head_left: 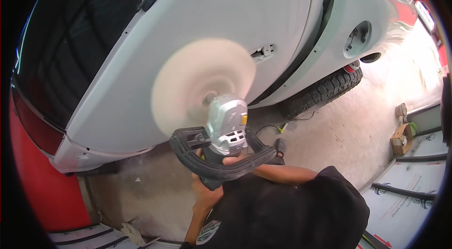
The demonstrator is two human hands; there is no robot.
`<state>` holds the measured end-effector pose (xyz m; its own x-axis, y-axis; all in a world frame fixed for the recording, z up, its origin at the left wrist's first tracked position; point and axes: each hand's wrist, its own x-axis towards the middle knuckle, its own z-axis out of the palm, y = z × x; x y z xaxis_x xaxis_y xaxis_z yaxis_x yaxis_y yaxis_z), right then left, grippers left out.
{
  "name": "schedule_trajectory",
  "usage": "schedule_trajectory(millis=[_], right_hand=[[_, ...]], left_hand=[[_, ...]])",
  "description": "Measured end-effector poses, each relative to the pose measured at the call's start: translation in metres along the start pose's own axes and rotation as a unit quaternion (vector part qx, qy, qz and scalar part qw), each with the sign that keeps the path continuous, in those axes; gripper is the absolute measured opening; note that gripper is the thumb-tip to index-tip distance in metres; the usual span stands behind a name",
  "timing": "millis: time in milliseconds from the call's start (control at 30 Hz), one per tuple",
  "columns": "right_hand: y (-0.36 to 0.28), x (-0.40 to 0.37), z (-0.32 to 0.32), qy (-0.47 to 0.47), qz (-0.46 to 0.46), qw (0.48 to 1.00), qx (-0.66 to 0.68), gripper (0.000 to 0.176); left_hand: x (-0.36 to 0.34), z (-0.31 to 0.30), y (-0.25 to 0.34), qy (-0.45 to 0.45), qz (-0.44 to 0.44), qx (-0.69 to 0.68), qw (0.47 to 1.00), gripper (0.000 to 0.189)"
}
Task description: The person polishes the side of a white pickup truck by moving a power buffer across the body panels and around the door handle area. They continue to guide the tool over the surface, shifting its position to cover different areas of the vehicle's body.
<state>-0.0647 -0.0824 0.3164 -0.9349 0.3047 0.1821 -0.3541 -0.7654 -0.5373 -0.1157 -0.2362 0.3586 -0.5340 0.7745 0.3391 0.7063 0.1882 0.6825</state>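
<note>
A corded-looking polisher (226, 126) with a silver head and black loop handle is held between my two hands. Its round cream pad (188, 70) is blurred by spinning and lies over the white car door (235, 8); whether it touches the paint cannot be told. My left hand (207, 196) is wrapped round the rear of the polisher, below the loop. My right hand (233, 159) reaches in from the right and closes on the polisher's body, its fingers partly hidden by the loop handle. A handle recess (263, 52) shows bare at the pad's right.
A fender panel (329, 32) with an open round hole sits beyond the door gap, above a knobby tire (325, 91). A cable (282, 130) lies on the concrete floor by a shoe (281, 146). A cardboard box (401, 139) stands at right, beside printed white panels (405, 183).
</note>
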Motion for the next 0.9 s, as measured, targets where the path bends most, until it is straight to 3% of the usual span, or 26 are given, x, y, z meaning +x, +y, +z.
schedule_trajectory(millis=[233, 367, 600, 700, 767, 900], right_hand=[[0.012, 0.006, 0.019, -0.021, 0.018, 1.0, -0.012, 0.052], [-0.004, -0.003, 0.009, -0.008, 0.006, 1.0, -0.015, 0.052], [-0.045, -0.028, -0.025, 0.038, -0.043, 0.998, -0.018, 0.052], [-0.039, -0.022, -0.026, 0.042, -0.049, 0.998, -0.013, 0.052], [-0.024, -0.011, -0.017, 0.032, -0.041, 0.999, -0.011, 0.051], [-0.011, -0.011, -0.008, 0.025, -0.038, 0.999, -0.001, 0.051]], left_hand=[[-0.035, -0.019, -0.028, -0.008, -0.061, 0.04, 0.997, 0.089], [-0.008, -0.01, -0.006, -0.025, -0.025, -0.005, 0.999, 0.093], [0.014, 0.022, 0.006, -0.114, -0.075, -0.069, 0.988, 0.096], [0.015, 0.021, 0.003, -0.074, -0.049, -0.057, 0.994, 0.091], [0.016, 0.012, 0.005, -0.032, 0.013, 0.006, 0.999, 0.086], [-0.002, -0.002, -0.011, -0.037, 0.033, 0.056, 0.997, 0.078]])
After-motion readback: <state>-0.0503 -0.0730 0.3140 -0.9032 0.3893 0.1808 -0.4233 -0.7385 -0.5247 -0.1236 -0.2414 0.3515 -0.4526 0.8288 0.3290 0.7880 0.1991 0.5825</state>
